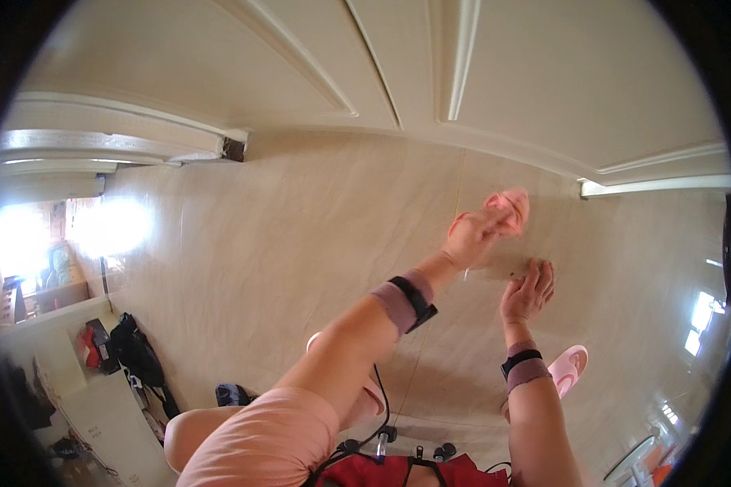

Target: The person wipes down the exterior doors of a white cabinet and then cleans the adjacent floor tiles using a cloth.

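Observation:
My left hand [478, 234] is pressed over a bunched pink cloth [516, 213] low against the beige tiled floor [317, 231], its edges slightly blurred. Folds of the cloth show ahead of the fingers and along the thumb side. Closer to me, my right hand [529, 292] holds nothing; its fingers are spread with the tips down at the floor. A darker patch, perhaps shadow or damp, lies between the two hands, with a small dark speck in it. Both wrists wear mauve cuffs with black straps.
White panelled doors [524, 79] stand ahead, with a white frame end [231, 148] at left. Pink slippers [569, 368] are on my feet. To the left are a black bag [137, 350] and a white box [113, 432]. A black cable [386, 395] hangs before me.

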Motion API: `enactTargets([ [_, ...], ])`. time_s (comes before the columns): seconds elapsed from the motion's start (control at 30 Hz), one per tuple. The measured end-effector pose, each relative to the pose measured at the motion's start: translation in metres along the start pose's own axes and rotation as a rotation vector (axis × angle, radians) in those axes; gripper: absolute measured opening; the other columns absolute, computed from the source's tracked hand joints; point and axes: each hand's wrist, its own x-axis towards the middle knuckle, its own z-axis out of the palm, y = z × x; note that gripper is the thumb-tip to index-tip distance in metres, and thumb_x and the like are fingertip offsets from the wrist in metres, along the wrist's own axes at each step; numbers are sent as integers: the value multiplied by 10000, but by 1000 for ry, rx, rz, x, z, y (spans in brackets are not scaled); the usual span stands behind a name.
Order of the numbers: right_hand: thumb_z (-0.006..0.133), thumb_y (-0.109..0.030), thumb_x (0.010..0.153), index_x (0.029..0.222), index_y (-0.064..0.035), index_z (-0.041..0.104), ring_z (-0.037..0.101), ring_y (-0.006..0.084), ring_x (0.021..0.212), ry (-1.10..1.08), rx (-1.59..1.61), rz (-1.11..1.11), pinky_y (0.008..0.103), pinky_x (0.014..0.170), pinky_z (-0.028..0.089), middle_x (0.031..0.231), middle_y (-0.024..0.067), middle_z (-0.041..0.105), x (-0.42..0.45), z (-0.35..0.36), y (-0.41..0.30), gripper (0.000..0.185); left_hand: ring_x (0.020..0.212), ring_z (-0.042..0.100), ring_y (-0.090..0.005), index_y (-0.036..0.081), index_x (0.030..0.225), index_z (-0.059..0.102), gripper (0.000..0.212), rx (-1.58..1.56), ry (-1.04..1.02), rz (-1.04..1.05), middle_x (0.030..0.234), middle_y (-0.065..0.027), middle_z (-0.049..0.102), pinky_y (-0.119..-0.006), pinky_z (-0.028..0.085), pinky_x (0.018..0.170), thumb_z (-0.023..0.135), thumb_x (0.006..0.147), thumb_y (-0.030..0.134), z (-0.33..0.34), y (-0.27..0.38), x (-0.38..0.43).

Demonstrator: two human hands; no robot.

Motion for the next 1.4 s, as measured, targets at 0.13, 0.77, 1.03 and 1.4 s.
enactTargets([
  [0.13,520,-106,824,1251,-84,521,387,373,1307,-32,-31,-6,524,1059,309,1349,172,449,-1,-1,4,427,1048,594,-174,70,1224,588,404,-813,239,-149,1164,-35,622,-321,458,914,632,823,107,-102,-45,-36],
  [0.77,583,-156,753,1211,-91,548,360,358,1334,-95,-14,39,514,1059,314,1340,171,456,7,1,-25,465,1199,492,-275,102,1308,518,477,846,711,-299,1280,-114,530,-356,406,996,597,839,140,-308,-191,-57],
  [1.03,602,-186,762,1240,-92,546,372,358,1327,-108,-31,78,515,1089,299,1344,179,453,1,-5,-6,490,1300,386,-370,113,1386,421,620,981,83,58,1352,-152,466,-486,317,1074,593,791,88,-8,-45,48],
  [1.4,581,-182,756,1236,-81,556,362,361,1334,-122,60,73,524,1081,294,1348,180,445,5,-7,-7,490,1155,531,-354,79,1286,518,427,590,-28,319,1228,-149,589,-440,433,953,541,860,101,94,-14,115],
])
